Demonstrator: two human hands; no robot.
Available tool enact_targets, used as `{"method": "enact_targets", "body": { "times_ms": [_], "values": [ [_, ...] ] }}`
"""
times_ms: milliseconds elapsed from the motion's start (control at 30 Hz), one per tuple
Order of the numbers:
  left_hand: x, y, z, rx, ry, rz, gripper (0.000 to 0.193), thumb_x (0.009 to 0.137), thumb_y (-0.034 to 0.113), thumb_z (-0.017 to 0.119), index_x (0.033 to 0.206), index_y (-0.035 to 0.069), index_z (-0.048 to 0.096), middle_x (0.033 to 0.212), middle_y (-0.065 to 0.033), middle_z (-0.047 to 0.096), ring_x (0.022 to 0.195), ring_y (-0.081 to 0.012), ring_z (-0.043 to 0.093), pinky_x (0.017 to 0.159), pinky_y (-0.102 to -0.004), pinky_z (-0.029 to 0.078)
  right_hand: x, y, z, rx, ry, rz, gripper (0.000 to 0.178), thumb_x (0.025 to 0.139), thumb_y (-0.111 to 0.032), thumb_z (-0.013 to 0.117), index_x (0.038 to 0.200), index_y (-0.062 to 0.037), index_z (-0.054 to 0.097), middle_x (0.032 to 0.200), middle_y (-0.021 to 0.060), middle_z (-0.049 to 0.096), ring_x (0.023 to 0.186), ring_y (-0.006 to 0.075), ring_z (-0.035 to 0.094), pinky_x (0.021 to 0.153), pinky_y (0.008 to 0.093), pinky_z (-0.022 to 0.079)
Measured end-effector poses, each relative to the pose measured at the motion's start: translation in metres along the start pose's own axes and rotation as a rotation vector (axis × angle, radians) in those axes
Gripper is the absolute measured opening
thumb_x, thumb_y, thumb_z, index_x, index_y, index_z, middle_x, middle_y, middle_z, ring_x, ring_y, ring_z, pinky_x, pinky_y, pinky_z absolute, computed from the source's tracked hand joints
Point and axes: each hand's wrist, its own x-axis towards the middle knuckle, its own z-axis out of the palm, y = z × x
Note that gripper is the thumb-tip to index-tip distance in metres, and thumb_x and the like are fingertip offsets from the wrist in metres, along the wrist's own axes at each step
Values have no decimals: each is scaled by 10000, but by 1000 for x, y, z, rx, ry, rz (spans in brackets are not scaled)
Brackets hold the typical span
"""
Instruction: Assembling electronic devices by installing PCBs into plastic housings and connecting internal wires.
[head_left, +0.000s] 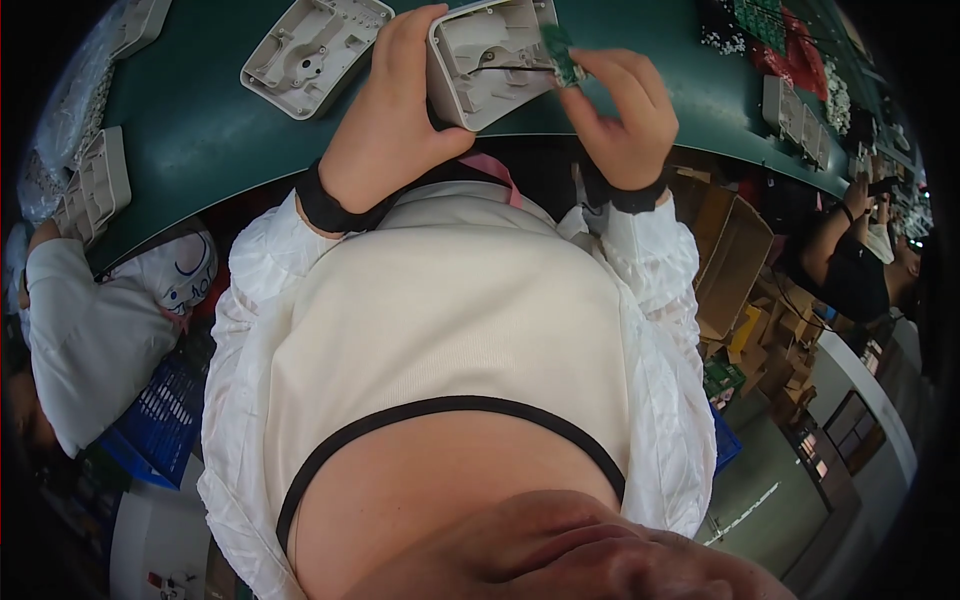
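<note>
At the table's near edge my left hand (pixel 400 110) grips the left side of an open off-white plastic housing (pixel 460 95), its thumb along the lower corner. Round posts and a thin dark wire (pixel 510 68) show inside the shell. The wire runs right to a small green circuit board (pixel 560 55), which my right hand (pixel 630 115) pinches between thumb and fingers beside the housing's right wall. The board is slightly blurred, and its parts cannot be made out.
A second open housing (pixel 315 55) lies left on the green table (pixel 200 130). More housings (pixel 795 120) sit at the right, near green boards (pixel 762 22) and a red bag (pixel 800 65). Co-workers sit at both sides. A cardboard box (pixel 735 265) and a blue crate (pixel 155 415) stand below.
</note>
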Motion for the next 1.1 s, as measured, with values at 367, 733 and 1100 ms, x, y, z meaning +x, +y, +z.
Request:
{"method": "enact_targets", "body": {
  "times_ms": [367,733,1100],
  "values": [
    [-6,-5,14,83,60,36,1011,673,99,849,1516,51,293,1425,-212,430,1309,-394,491,1095,-421,446,1,-29,-10,-75,-335,-181,267,692,5,811,925,-65,702,1094,71,739,932,274,678,784,371,502],
    [-15,-12,18,-105,22,-66,1018,694,81,852,1534,63,277,1419,-199,454,1247,-323,577,1025,-394,528,-24,-27,4,226,-298,-37,252,734,-68,837,954,-55,716,1068,58,725,951,277,652,826,365,493],
    [-18,-14,21,-423,-33,-242,1032,724,53,870,1527,59,222,1433,-226,433,1222,-306,620,908,-386,597,-16,-24,14,200,-355,94,242,785,-113,818,1003,-65,725,1057,51,702,970,273,624,839,367,509]
  ]
}}
